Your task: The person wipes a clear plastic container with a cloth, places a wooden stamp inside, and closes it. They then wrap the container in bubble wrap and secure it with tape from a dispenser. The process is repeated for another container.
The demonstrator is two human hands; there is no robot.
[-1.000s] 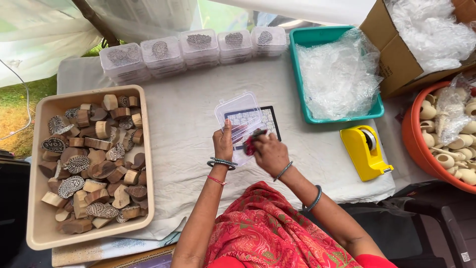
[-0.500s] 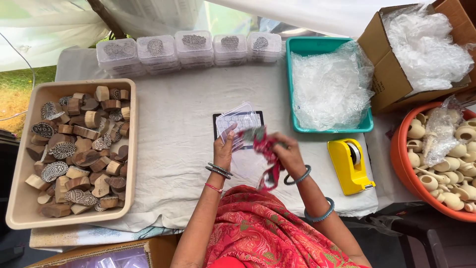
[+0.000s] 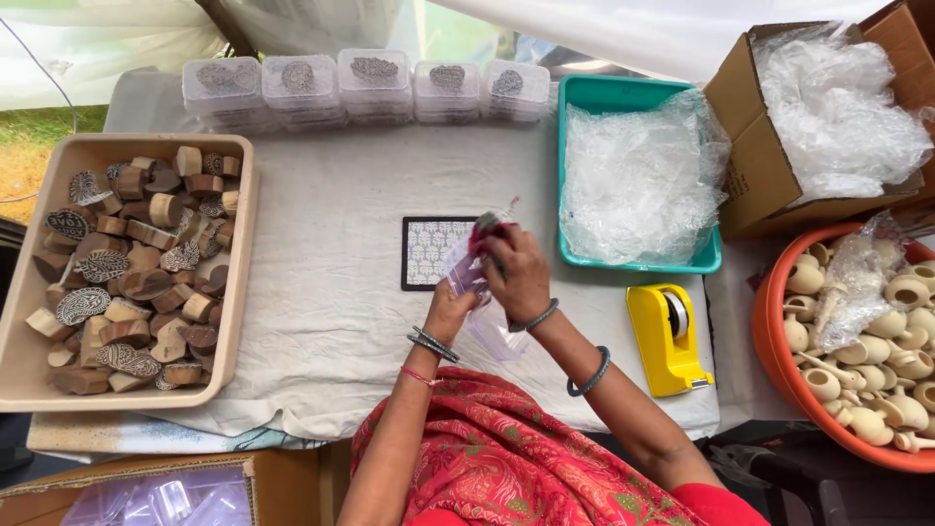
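Observation:
My left hand [image 3: 450,308] pinches the edge of a small clear plastic pouch [image 3: 490,329] held above the white cloth. My right hand [image 3: 517,277] grips a red item [image 3: 484,230] at the pouch's upper end; its shape is mostly hidden by my fingers. Just behind my hands a black-bordered patterned card [image 3: 429,252] lies flat on the cloth. Both wrists wear bangles.
A beige tray [image 3: 242,255] of carved wooden blocks stands at the left. Several lidded clear boxes [image 3: 375,83] line the back. A teal tray [image 3: 707,261] of plastic wrap, a yellow tape dispenser [image 3: 666,337], a cardboard box [image 3: 755,156] and an orange tub [image 3: 776,362] of wooden pieces fill the right.
My hands have lifted off the patterned card and shifted right. The red item that hung below my right hand is now bunched at the pouch's top.

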